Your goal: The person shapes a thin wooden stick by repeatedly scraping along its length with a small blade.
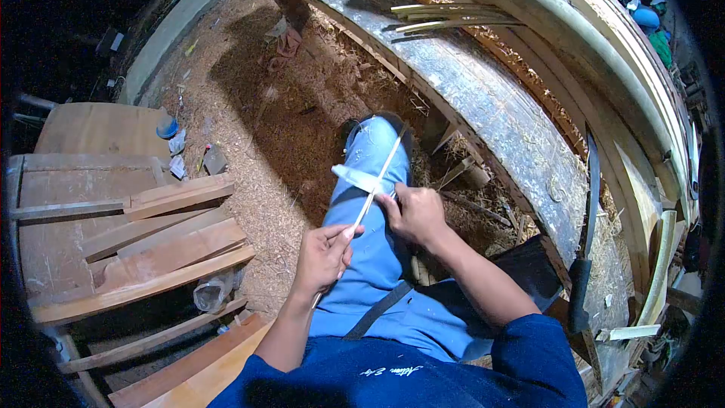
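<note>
My left hand [323,258] is closed around a thin, pale strip [389,157] that looks like split bamboo. The strip slants over the blue trouser leg [355,238], its far end near the knee. My right hand [418,213] is closed on a knife, whose handle is mostly hidden in the fist. Its bright blade [356,178] points left and lies across the strip, seemingly touching it, just beyond my left hand.
A long plank bench [468,98] curves along the right, holding several thin strips [453,17]. A machete with a dark handle [580,295] lies there beside a thick bamboo pole [559,15]. Wooden boards [177,253] are stacked at left. Shavings cover the floor [260,174].
</note>
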The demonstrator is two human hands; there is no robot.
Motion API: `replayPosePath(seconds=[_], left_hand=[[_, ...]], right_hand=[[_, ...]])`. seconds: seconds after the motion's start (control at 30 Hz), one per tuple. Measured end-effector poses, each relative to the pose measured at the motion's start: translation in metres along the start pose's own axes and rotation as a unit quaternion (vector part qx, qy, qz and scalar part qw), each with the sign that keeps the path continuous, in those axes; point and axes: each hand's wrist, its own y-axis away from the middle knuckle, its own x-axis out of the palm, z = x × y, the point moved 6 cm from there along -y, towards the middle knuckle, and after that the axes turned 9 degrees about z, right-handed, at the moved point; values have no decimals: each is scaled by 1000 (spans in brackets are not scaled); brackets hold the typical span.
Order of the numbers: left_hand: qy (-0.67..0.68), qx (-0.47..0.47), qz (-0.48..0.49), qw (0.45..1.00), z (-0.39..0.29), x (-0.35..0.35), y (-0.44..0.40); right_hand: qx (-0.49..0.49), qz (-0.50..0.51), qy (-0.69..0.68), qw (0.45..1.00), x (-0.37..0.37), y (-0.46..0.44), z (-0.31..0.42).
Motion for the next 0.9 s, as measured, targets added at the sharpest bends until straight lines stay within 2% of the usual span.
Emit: replayPosePath(seconds=[0.03, 0.1, 0.17, 0.2, 0.27, 0.3, 0.33, 0.37, 0.43, 0.5, 0.53, 0.63, 0.77, 0.83, 0.9], left_hand=[[-11, -7, 1, 1000, 2, -2, 6], [-18, -4, 0, 1000, 5, -5, 15], [-14, -23, 3, 1000, 5, -4, 29], [-33, -21, 7, 999, 6, -6, 40], [-27, -54, 10, 998, 13, -14, 67], [-20, -87, 11, 996, 18, -18, 76], [-10, -94, 2, 996, 23, -22, 79], [-6, -97, -4, 995, 26, -21, 78], [46, -57, 10, 997, 21, -10, 59], [52, -45, 8, 998, 15, -4, 39], [50, -34, 1, 998, 8, -2, 29], [32, -16, -3, 999, -5, 1, 3], [26, 15, -2, 1000, -17, 5, -23], [25, 11, -16, 999, -6, 1, -30], [21, 34, -30, 999, -5, 1, -31]], right_hand=[[10, -23, -8, 1000, -1, -1, -4], [12, 11, 10, 1000, 0, -2, -3], [85, -53, -83, 992, 2, -7, -26], [137, -32, -195, 971, 6, -13, -47], [204, 2, -149, 968, -8, -17, -82], [224, 43, -28, 973, -39, -22, -69], [222, 46, -31, 973, -29, -22, -69], [284, 68, -169, 941, -4, -15, -79], [303, 18, -260, 917, 20, -20, -86], [178, 24, -253, 951, 0, -29, -55], [139, -1, -212, 967, -8, -26, -43], [70, 45, -114, 990, -15, -9, -18], [13, 71, -18, 997, -8, 4, 14], [7, 106, -9, 994, -5, 8, 22], [-10, 96, -3, 995, -5, 11, 24]])
